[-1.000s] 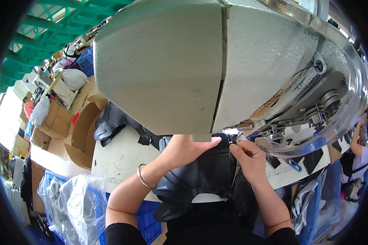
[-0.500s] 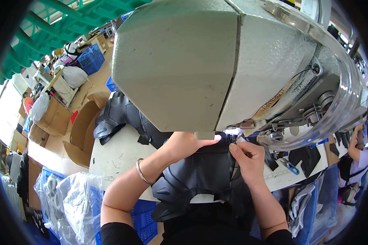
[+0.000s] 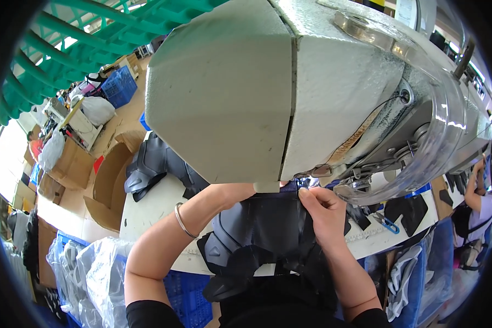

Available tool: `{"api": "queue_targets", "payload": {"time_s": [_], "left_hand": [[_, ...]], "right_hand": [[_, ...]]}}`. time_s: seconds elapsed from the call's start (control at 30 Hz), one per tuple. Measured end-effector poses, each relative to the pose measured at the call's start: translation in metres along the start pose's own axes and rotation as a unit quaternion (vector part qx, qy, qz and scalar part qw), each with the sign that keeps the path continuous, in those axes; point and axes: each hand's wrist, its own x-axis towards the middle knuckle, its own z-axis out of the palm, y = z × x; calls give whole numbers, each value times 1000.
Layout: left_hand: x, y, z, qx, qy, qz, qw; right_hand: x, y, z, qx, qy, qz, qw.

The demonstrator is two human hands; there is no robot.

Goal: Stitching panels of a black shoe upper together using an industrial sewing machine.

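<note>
A black padded piece (image 3: 268, 224) with moulded panels hangs over the near edge of the white table, its far edge under the sewing machine (image 3: 218, 104). On that far edge, beside the machine's needle area, my right hand (image 3: 327, 210) pinches the black material between thumb and bent fingers. My left hand (image 3: 238, 192) reaches in from the left, palm down over the same piece. Most of its fingers are hidden behind the machine head; only a fingertip shows beyond it. A silver bangle (image 3: 181, 220) circles my left wrist.
Another black padded piece (image 3: 153, 164) lies on the white table (image 3: 142, 218) at left. Blue scissors-like snips (image 3: 388, 223) and black cut pieces (image 3: 407, 213) are at right. Bagged grey parts (image 3: 98, 268) and a blue crate (image 3: 188, 295) stand below. A green basket (image 3: 87, 44) hangs overhead.
The view has shifted slightly, with the machine head lower and more to the left. My left hand has slid further behind the machine head. My right hand keeps its pinch at the far edge.
</note>
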Motion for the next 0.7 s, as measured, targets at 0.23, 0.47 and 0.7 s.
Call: {"api": "queue_targets", "payload": {"time_s": [0.23,0.47,0.7], "left_hand": [[5,-9,0,-1,1,-16,1000],[3,-9,0,-5,5,16,1000],[6,-10,0,11,0,59,998]], "right_hand": [[-1,0,1,-26,3,-5,1000],[1,-7,4,-23,8,-3,1000],[4,-16,8,-74,4,-61,995]]}}
